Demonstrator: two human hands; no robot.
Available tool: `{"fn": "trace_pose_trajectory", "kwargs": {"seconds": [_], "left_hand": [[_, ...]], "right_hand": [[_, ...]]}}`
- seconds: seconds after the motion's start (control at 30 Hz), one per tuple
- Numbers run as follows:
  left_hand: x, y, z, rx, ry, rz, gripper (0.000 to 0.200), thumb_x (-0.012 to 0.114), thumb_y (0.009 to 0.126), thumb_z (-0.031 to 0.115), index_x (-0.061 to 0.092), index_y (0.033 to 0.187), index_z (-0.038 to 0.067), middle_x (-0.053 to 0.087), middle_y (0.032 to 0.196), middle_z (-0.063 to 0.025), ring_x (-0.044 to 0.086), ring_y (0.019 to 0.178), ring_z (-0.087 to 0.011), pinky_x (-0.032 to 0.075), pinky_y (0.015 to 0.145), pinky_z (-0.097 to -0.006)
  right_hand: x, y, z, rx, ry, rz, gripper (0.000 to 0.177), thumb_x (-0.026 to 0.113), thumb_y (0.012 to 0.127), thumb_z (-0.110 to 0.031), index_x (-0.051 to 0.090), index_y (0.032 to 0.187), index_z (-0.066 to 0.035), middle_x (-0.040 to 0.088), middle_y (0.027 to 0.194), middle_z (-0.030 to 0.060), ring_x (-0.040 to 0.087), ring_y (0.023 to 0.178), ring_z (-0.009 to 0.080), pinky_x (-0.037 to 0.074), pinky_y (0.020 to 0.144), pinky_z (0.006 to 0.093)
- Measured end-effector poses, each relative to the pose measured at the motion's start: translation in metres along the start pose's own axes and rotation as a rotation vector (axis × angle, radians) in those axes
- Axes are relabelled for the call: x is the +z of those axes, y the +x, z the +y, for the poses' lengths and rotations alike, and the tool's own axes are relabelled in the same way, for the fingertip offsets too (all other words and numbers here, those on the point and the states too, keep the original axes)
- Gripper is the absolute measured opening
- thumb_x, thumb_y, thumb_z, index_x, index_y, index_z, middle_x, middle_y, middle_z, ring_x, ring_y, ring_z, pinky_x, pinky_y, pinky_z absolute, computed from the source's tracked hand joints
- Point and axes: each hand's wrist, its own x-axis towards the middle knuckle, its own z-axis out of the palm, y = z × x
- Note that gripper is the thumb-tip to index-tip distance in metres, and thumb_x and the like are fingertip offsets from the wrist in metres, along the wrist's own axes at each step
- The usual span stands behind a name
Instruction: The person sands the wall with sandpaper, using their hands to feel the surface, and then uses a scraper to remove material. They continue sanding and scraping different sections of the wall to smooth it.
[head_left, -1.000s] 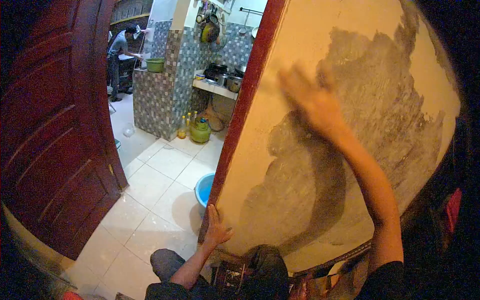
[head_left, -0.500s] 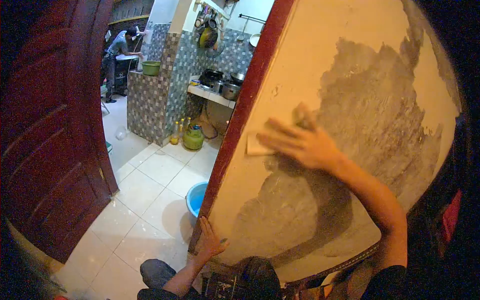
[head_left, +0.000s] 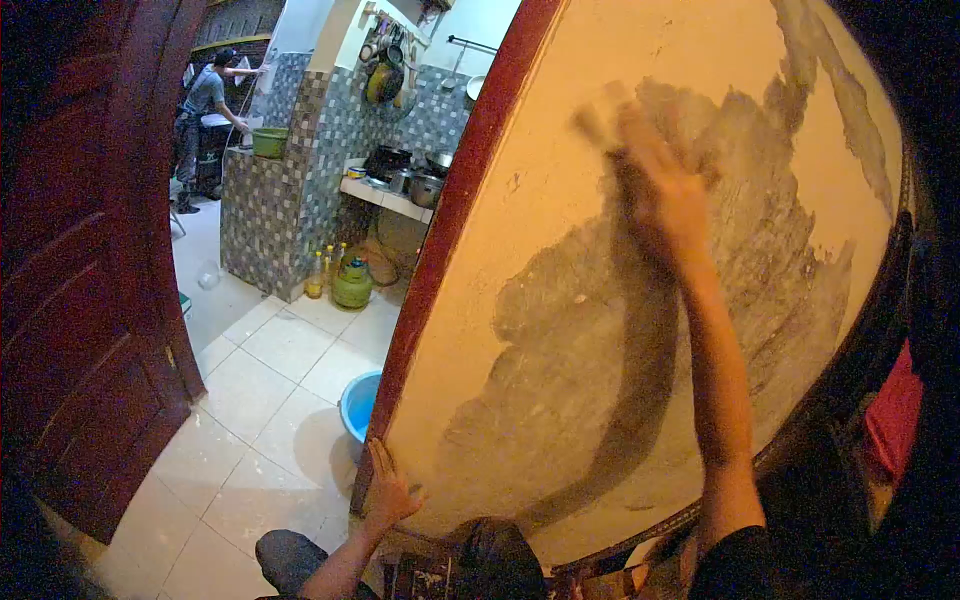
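Observation:
My right hand (head_left: 668, 195) is raised against the upper part of a cream wall (head_left: 580, 60), fingers pressing a pale flat piece, perhaps sandpaper (head_left: 597, 118), on its surface. Motion blurs the fingertips and the piece. Around and below that hand spreads a large rough grey patch (head_left: 560, 390) with ragged edges. Low on the left, my left hand (head_left: 394, 496) rests with stretched fingers at the wall's edge, by the dark red door frame (head_left: 425, 270). It holds nothing that I can see.
Left stands an open dark red door (head_left: 90, 280). Beyond the frame are a blue basin (head_left: 358, 405), a green gas cylinder (head_left: 351, 285), bottles (head_left: 315, 275) and a counter with pots (head_left: 426, 190). Another person (head_left: 205, 105) stands at the back beside a green tub (head_left: 269, 143).
My right hand has swept up and to the right across the wall with the pale piece, from near the door frame. My left hand stays at the wall's edge. The view has shifted slightly.

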Motion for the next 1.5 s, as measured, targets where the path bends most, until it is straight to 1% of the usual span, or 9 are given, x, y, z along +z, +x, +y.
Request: {"fn": "trace_pose_trajectory", "kwargs": {"seconds": [0.07,0.23,0.43,0.5,0.63,0.83,1.13,1.33,1.5], "left_hand": [[0.001,-0.003,0.002,0.058,-0.123,0.100,0.125,0.084,0.069,0.047,0.018,0.144,-0.029,-0.006,0.155,-0.0493,-0.001,0.147,-0.0633,0.017,0.125,-0.0561],[0.010,-0.003,-0.007,0.059,-0.062,0.051,0.134,0.086,0.066,0.046,0.007,0.147,-0.026,-0.006,0.157,-0.0476,-0.001,0.148,-0.0623,0.018,0.123,-0.0592],[0.004,-0.003,-0.005,0.090,-0.010,0.077,0.130,0.085,0.068,0.044,0.010,0.148,-0.024,-0.007,0.158,-0.0464,-0.002,0.149,-0.0615,0.018,0.123,-0.0591],[-0.004,-0.001,-0.001,0.051,-0.031,0.030,0.129,0.085,0.068,0.043,0.010,0.149,-0.024,-0.007,0.158,-0.0462,-0.003,0.149,-0.0611,0.017,0.123,-0.0593],[0.007,-0.002,-0.002,0.062,-0.026,0.061,0.129,0.085,0.069,0.042,0.009,0.150,-0.023,-0.006,0.159,-0.0453,-0.003,0.150,-0.0593,0.016,0.124,-0.0591],[-0.003,-0.001,0.005,0.012,-0.056,0.016,0.127,0.085,0.069,0.042,0.011,0.151,-0.021,-0.006,0.159,-0.0447,-0.005,0.150,-0.0583,0.016,0.124,-0.0587],[0.006,0.000,-0.001,0.019,-0.101,0.045,0.123,0.084,0.070,0.039,0.014,0.149,-0.023,-0.008,0.158,-0.0456,-0.004,0.150,-0.0586,0.020,0.122,-0.0596],[0.011,-0.003,-0.008,0.068,-0.147,0.101,0.120,0.084,0.070,0.039,0.017,0.145,-0.025,-0.007,0.157,-0.0468,-0.002,0.148,-0.0624,0.016,0.122,-0.0632],[-0.009,-0.002,0.007,0.067,-0.123,0.053,0.119,0.084,0.070,0.041,0.018,0.145,-0.026,-0.006,0.156,-0.0485,-0.001,0.147,-0.0637,0.015,0.122,-0.0638]], "right_hand": [[-0.011,0.000,0.002,-0.072,-0.451,0.428,0.063,0.052,0.097,-0.015,0.038,0.158,-0.024,0.040,0.162,0.0075,0.045,0.143,0.0332,0.012,0.115,0.0715],[0.068,-0.079,-0.048,-0.680,-0.294,-0.232,0.055,0.039,0.103,-0.024,0.036,0.158,-0.024,0.037,0.163,0.0089,0.040,0.148,0.0251,0.007,0.118,0.0745],[-0.019,0.023,0.005,0.343,0.008,0.040,0.057,0.045,0.100,-0.018,0.041,0.156,-0.019,0.028,0.167,0.0103,0.034,0.150,0.0339,0.023,0.122,0.0570],[0.001,0.028,0.000,-0.164,-0.410,0.354,0.056,0.044,0.100,-0.017,0.042,0.156,-0.019,0.026,0.168,0.0124,0.035,0.150,0.0331,0.018,0.122,0.0626],[0.070,-0.069,-0.070,-0.750,-0.385,-0.337,0.057,0.042,0.101,-0.018,0.037,0.158,-0.018,0.027,0.167,0.0127,0.028,0.154,0.0303,0.007,0.121,0.0694],[-0.017,0.010,-0.004,-0.127,-0.578,0.326,0.058,0.054,0.098,-0.016,0.043,0.155,-0.018,0.045,0.160,0.0032,0.037,0.150,0.0255,0.009,0.119,0.0663],[0.051,-0.038,-0.039,-0.815,-0.654,-0.097,0.054,0.040,0.102,-0.024,0.041,0.155,-0.015,0.038,0.163,0.0098,0.031,0.152,0.0224,0.016,0.116,0.0723],[-0.006,0.049,0.008,-0.196,-0.610,0.491,0.064,0.050,0.095,-0.010,0.037,0.157,-0.014,0.050,0.146,0.0299,0.052,0.136,0.0403,0.038,0.115,0.0515],[0.046,-0.022,-0.054,-0.752,-0.377,-0.289,0.053,0.043,0.102,-0.019,0.042,0.154,-0.016,0.038,0.163,0.0075,0.038,0.148,0.0310,0.024,0.113,0.0752]]}}
